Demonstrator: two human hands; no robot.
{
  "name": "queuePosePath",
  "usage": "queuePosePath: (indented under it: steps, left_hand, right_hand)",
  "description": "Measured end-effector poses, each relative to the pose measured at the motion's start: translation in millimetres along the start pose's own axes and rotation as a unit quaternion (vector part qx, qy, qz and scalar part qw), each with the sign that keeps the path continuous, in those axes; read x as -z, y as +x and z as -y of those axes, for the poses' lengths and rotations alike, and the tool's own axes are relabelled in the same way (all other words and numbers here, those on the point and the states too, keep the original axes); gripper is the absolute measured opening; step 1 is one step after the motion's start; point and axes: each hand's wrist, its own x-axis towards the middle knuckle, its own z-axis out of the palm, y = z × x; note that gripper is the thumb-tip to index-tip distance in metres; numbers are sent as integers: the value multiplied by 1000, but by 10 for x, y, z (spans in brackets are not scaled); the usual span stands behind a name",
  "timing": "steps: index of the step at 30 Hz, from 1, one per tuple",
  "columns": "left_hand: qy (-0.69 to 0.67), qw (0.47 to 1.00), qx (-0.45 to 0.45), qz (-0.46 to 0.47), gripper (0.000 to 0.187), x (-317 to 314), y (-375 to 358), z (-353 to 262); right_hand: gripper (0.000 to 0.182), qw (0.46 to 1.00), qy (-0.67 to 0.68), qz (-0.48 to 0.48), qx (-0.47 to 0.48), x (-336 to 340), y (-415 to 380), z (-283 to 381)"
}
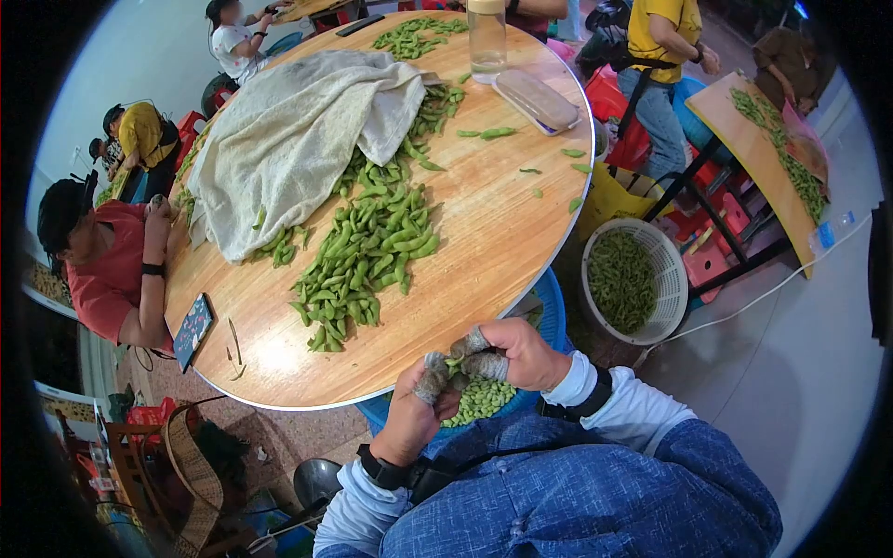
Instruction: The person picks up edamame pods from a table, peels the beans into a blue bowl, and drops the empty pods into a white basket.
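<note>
Both hands meet just past the table's near edge, fingertips pinched around a green soybean pod (pixel 454 364). My left hand (pixel 414 415) grips it from the left and my right hand (pixel 523 355) from the right. Grey wrapping covers several fingertips on both. Directly below, shelled green beans (pixel 481 402) lie in a blue basin (pixel 555 312), partly hidden by my hands and the table. On the round wooden table (pixel 484 219), a heap of unshelled pods (pixel 372 242) spreads in front of me, running up beside a crumpled whitish cloth (pixel 288 139).
A glass bottle (pixel 486 42) and an oblong case (pixel 537 100) stand at the table's far right. A patterned phone (pixel 193 331) lies at its left edge, near a person in red (pixel 116 270). On the floor, a white basket (pixel 665 279) holds pods.
</note>
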Motion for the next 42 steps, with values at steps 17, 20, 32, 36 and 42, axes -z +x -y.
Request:
queuePosePath:
  steps: [17, 20, 32, 36, 42]
  left_hand:
    - [242, 960, -143, -10, 11, 186, 59, 102]
    - [327, 931, -162, 23, 13, 180, 57, 127]
    - [257, 962, -85, 40, 14, 162, -27, -18]
    - [284, 953, -109, 1, 19, 146, -6, 25]
    - [359, 917, -152, -84, 17, 110, -51, -8]
  right_hand:
    - [5, 982, -181, -31, -45, -153, -44, 102]
    - [6, 982, 45, -35, -181, -119, -46, 46]
    - [8, 986, 67, -19, -152, -190, -53, 29]
    - [8, 992, -11, -28, -124, -224, -67, 14]
    - [7, 985, -24, -84, -149, -200, -46, 24]
